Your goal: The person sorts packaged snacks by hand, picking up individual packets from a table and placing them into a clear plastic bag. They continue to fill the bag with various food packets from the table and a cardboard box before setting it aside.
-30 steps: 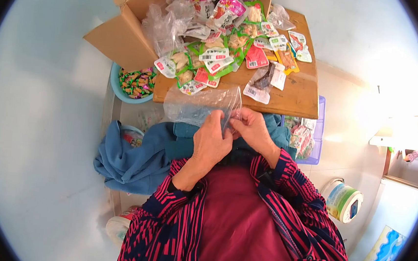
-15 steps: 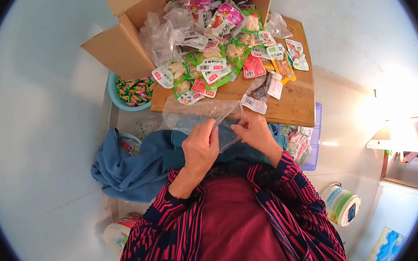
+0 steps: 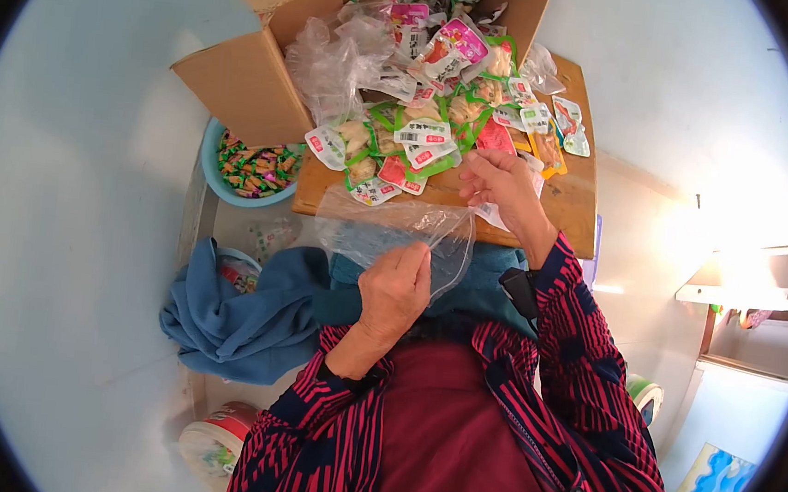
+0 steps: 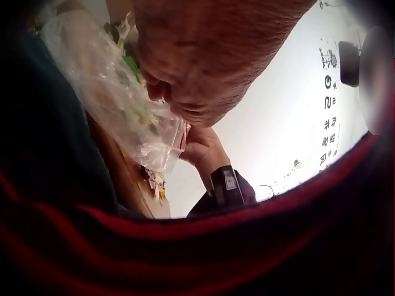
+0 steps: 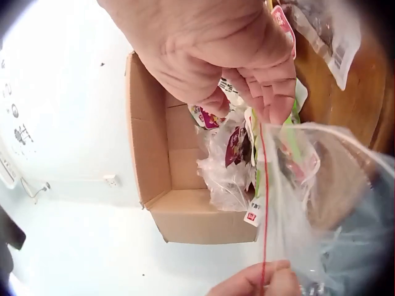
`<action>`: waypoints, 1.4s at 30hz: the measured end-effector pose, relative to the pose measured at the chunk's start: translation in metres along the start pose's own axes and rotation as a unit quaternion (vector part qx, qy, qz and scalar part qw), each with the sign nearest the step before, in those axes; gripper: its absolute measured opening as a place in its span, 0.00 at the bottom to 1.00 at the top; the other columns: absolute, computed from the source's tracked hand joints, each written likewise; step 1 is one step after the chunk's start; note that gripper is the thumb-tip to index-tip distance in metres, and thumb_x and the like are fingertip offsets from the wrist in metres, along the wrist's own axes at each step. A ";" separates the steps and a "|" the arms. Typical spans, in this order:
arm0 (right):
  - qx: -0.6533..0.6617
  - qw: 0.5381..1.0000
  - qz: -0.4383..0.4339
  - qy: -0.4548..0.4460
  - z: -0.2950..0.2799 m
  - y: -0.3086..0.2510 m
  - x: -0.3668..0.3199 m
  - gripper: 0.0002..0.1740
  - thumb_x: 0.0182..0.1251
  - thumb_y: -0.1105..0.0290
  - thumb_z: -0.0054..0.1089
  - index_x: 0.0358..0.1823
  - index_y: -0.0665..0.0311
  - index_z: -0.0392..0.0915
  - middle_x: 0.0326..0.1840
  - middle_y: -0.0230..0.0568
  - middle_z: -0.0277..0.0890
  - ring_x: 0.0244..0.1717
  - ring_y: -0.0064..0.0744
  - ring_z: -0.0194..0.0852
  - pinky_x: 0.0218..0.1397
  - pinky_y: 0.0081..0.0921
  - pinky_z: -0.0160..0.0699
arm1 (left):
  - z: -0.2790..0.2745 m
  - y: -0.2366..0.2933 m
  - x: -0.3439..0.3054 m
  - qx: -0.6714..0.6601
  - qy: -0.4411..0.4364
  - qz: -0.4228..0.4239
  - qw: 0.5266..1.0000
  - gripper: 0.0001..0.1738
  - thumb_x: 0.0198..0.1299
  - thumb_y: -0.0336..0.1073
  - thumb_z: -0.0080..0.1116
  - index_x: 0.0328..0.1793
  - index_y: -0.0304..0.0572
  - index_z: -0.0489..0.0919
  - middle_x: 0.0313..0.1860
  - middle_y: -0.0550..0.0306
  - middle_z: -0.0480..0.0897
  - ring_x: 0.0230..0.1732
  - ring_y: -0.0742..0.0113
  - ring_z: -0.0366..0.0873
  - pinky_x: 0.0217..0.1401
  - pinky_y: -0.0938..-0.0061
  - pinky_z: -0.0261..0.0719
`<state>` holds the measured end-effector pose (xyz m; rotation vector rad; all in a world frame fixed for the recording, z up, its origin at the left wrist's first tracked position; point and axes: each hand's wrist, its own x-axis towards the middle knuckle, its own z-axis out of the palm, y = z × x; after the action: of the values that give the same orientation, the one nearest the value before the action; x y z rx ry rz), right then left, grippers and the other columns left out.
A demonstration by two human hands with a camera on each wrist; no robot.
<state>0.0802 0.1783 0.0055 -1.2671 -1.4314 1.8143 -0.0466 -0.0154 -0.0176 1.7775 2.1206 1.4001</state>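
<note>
Wood table [image 3: 581,201] below pale wall [image 3: 90,222]; box [image 3: 244,95] far L, packs [image 3: 421,135] spilling twd near edge. Clear bag [image 3: 350,217] at near edge, partly past it. L hand [image 3: 394,290]: grip pinches bag rim. R hand [image 3: 509,195]: grip part-open, fingers loosely bent nr bag corner; contact unclear. Wrist cams only: bag's red strip [image 5: 266,197].

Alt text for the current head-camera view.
A person's left hand pinches a clear plastic bag while their right hand hovers near colorful food packets heaped from an open cardboard box onto a wooden table.
</note>
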 end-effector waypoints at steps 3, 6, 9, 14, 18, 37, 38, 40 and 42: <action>0.058 0.997 0.050 -0.013 0.011 -0.004 0.018 0.20 0.72 0.57 0.64 0.48 0.71 0.80 0.37 0.42 0.82 0.30 0.30 0.84 0.29 0.24 0.82 | -0.001 0.000 -0.001 0.003 -0.008 0.003 1.000 0.07 0.58 0.29 0.66 0.42 0.43 0.80 0.25 0.54 0.77 0.25 0.52 0.80 0.27 0.60 0.78; 0.103 0.990 0.098 -0.017 0.021 -0.009 0.033 0.19 0.71 0.58 0.65 0.47 0.70 0.80 0.37 0.43 0.82 0.30 0.32 0.85 0.29 0.25 0.82 | -0.004 0.003 -0.001 -0.006 -0.023 0.002 1.000 0.08 0.58 0.29 0.66 0.42 0.43 0.80 0.25 0.53 0.78 0.26 0.52 0.80 0.28 0.61 0.78; 0.129 0.983 0.126 -0.025 0.029 -0.008 0.046 0.18 0.70 0.60 0.66 0.47 0.70 0.78 0.37 0.44 0.82 0.31 0.34 0.86 0.29 0.26 0.82 | -0.006 0.005 -0.001 -0.016 -0.039 -0.011 0.999 0.07 0.57 0.26 0.66 0.42 0.42 0.81 0.29 0.50 0.82 0.29 0.49 0.82 0.30 0.61 0.80; 0.120 0.988 0.091 0.021 0.040 0.000 0.059 0.15 0.68 0.67 0.64 0.47 0.72 0.76 0.37 0.47 0.82 0.33 0.39 0.88 0.29 0.27 0.82 | -0.006 0.005 -0.001 -0.018 -0.033 -0.006 0.999 0.07 0.57 0.27 0.67 0.41 0.42 0.81 0.27 0.51 0.81 0.27 0.49 0.82 0.29 0.61 0.79; 0.145 0.983 0.037 0.105 0.036 -0.009 0.038 0.11 0.66 0.72 0.58 0.45 0.74 0.76 0.40 0.51 0.82 0.38 0.43 0.88 0.33 0.30 0.85 | -0.005 0.002 -0.001 0.001 -0.028 0.012 1.000 0.07 0.58 0.29 0.65 0.42 0.42 0.79 0.25 0.53 0.78 0.26 0.53 0.81 0.27 0.62 0.79; 0.281 0.933 -0.073 0.212 -0.046 0.071 0.001 0.09 0.64 0.80 0.52 0.46 0.72 0.71 0.43 0.47 0.79 0.40 0.35 0.84 0.38 0.34 0.90 | 0.012 0.009 -0.002 -0.022 -0.043 -0.042 0.998 0.07 0.59 0.28 0.66 0.43 0.40 0.84 0.30 0.48 0.84 0.28 0.52 0.84 0.31 0.65 0.80; 0.285 0.932 -0.076 0.209 -0.045 0.069 -0.004 0.09 0.66 0.81 0.52 0.47 0.72 0.71 0.43 0.46 0.79 0.41 0.34 0.84 0.40 0.34 0.90 | 0.013 0.010 -0.002 -0.026 -0.036 -0.044 0.998 0.07 0.59 0.28 0.67 0.44 0.40 0.84 0.30 0.48 0.84 0.28 0.53 0.84 0.30 0.65 0.80; 0.277 0.932 -0.092 0.217 -0.047 0.064 -0.015 0.09 0.67 0.81 0.51 0.48 0.72 0.71 0.45 0.46 0.79 0.42 0.34 0.84 0.42 0.35 0.90 | 0.012 0.013 0.000 -0.027 -0.043 -0.059 0.997 0.06 0.59 0.28 0.66 0.42 0.41 0.83 0.30 0.48 0.84 0.29 0.50 0.84 0.31 0.62 0.80; 0.268 0.930 -0.108 0.226 -0.053 0.063 -0.028 0.10 0.68 0.81 0.51 0.49 0.72 0.71 0.46 0.45 0.79 0.43 0.34 0.84 0.44 0.36 0.91 | 0.011 0.017 0.002 -0.029 -0.051 -0.073 0.996 0.06 0.59 0.28 0.65 0.41 0.42 0.82 0.30 0.48 0.83 0.31 0.48 0.84 0.32 0.59 0.80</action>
<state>0.1491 0.1598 -0.0446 -1.0891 -0.7212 1.4876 -0.0281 -0.0081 -0.0126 1.6009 2.0894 1.2923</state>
